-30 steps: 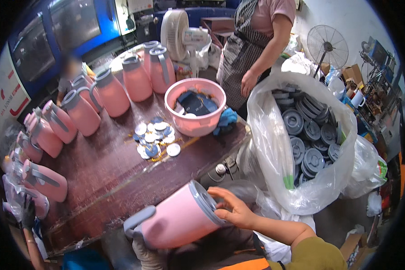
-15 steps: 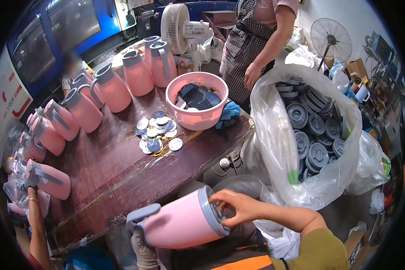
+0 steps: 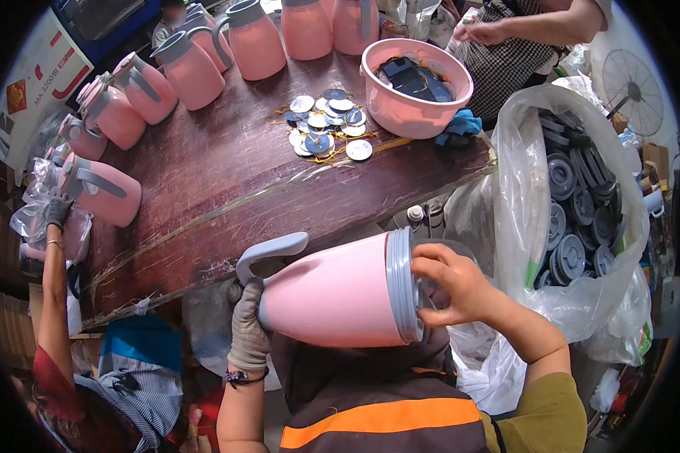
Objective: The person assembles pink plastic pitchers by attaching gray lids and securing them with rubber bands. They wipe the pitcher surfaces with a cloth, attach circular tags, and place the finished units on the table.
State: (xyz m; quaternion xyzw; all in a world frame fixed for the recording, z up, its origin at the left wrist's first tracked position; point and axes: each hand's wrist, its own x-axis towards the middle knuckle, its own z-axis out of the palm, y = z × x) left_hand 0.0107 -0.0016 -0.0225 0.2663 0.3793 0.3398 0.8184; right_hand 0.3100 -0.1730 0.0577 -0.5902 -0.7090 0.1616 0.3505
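Observation:
A pink jug (image 3: pixel 338 296) with a grey handle and grey neck ring lies on its side over my lap. My gloved left hand (image 3: pixel 247 326) grips its base end by the handle. My bare right hand (image 3: pixel 449 283) is closed over the jug's mouth at the grey ring; what lies under the fingers is hidden. A clear plastic bag (image 3: pixel 574 226) full of grey round lids stands just right of my right hand.
A dark wooden table (image 3: pixel 227 196) holds a row of pink jugs (image 3: pixel 189 72), a pink basin (image 3: pixel 412 90) and several round tags (image 3: pixel 325 128). One person stands at the far end (image 3: pixel 521 38); another's gloved hand (image 3: pixel 57 211) touches a jug at the left.
The view has dropped and closed in on the jug. The jug has tipped closer to level, and my right hand has settled onto its mouth ring.

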